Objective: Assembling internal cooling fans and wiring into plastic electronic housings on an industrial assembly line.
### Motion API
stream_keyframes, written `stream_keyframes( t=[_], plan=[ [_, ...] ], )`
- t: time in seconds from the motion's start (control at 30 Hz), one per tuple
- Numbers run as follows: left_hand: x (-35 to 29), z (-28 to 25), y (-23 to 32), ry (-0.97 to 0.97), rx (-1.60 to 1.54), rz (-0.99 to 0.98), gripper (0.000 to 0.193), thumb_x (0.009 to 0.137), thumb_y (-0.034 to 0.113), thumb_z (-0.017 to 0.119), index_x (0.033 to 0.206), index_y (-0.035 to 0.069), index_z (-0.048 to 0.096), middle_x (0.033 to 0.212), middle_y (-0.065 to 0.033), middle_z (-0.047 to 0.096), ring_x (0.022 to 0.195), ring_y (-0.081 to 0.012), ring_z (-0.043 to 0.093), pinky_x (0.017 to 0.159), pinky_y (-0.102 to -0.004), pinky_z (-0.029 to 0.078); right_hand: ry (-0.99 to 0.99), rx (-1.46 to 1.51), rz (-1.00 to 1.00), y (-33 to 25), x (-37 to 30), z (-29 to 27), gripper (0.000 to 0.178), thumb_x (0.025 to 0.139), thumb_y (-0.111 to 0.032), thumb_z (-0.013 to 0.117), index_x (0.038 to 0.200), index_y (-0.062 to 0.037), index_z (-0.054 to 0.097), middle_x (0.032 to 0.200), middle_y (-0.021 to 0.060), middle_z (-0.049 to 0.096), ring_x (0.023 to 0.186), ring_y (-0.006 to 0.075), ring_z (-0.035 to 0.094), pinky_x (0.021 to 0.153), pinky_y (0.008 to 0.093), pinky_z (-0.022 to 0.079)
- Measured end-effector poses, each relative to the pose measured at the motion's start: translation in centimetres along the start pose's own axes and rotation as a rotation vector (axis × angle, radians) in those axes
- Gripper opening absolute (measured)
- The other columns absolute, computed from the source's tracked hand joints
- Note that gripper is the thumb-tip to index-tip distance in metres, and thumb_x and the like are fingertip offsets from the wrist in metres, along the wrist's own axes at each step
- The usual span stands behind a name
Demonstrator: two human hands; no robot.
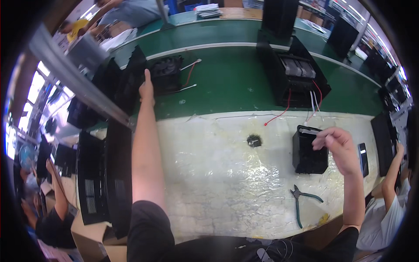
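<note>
At the far left, my left hand (147, 90) grips the edge of a black casing (135, 72), most of its fingers hidden behind it. Beside that hand lies a black part with a round fan (166, 67), white and red leads coming off it. My right hand (339, 146) hovers over an open-topped black box (310, 161). Its fingertips are pinched together; whatever they hold, if anything, is too small to make out. A pair of green-handled cutting pliers (301, 196) lies open on the pale work surface (209, 174) near my right forearm.
A black unit with red and white wires (299, 83) stands on the green bench at the far right. Black housings (94, 174) are stacked at left by a metal post (83, 74). A phone (363, 159) lies right of the box. Co-workers sit at both sides.
</note>
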State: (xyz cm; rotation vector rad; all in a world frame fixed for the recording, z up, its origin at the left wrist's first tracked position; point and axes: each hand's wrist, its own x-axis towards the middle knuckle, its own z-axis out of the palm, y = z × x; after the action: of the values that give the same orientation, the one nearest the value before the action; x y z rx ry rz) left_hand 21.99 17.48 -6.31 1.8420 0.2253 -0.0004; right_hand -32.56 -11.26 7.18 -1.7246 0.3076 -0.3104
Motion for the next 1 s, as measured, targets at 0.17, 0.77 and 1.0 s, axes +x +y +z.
stream_keyframes(
  t=[0.17, 0.77, 1.0],
  plan=[
    [2.2, -1.7, 1.0, -0.328, -0.376, -0.004, 0.068, 0.071, 0.035, 0.085, 0.121, -0.003, 0.061, 0.117, -0.012, 0.065, 0.102, -0.0227, 0.063, 0.092, -0.0368, 0.05, -0.05, 0.111, 0.15, 0.2, -1.1, 2.4, 0.018, 0.092, -0.005, 0.06, 0.107, 0.0043, 0.063, 0.097, 0.0134, 0.07, 0.092, 0.0204, 0.069, 0.085, 0.0329, 0.055],
    [-26.3, -10.9, 10.0, -0.41, -0.455, 0.593, 0.065, 0.062, -0.002, 0.083, 0.12, -0.003, 0.054, 0.096, -0.0118, 0.065, 0.083, -0.0175, 0.065, 0.073, -0.0282, 0.053, -0.169, -0.088, -0.528, -7.5, -0.7, 10.3, 0.023, 0.093, -0.001, 0.057, 0.116, 0.0036, 0.059, 0.107, 0.0096, 0.065, 0.098, 0.0142, 0.06, 0.091, 0.0286, 0.047],
    [-41.0, -19.6, 5.1, -0.702, -0.548, 0.584, 0.057, 0.061, 0.002, 0.088, 0.103, 0.005, 0.049, 0.094, -0.0032, 0.057, 0.086, -0.0115, 0.06, 0.075, -0.0261, 0.052, -0.349, -0.564, -0.716, -13.4, 0.6, 12.3, 0.109, 0.066, -0.044, 0.084, 0.15, -0.0036, 0.028, 0.143, 0.0172, 0.045, 0.134, 0.0261, 0.04, 0.111, 0.041, 0.029]
  ],
)
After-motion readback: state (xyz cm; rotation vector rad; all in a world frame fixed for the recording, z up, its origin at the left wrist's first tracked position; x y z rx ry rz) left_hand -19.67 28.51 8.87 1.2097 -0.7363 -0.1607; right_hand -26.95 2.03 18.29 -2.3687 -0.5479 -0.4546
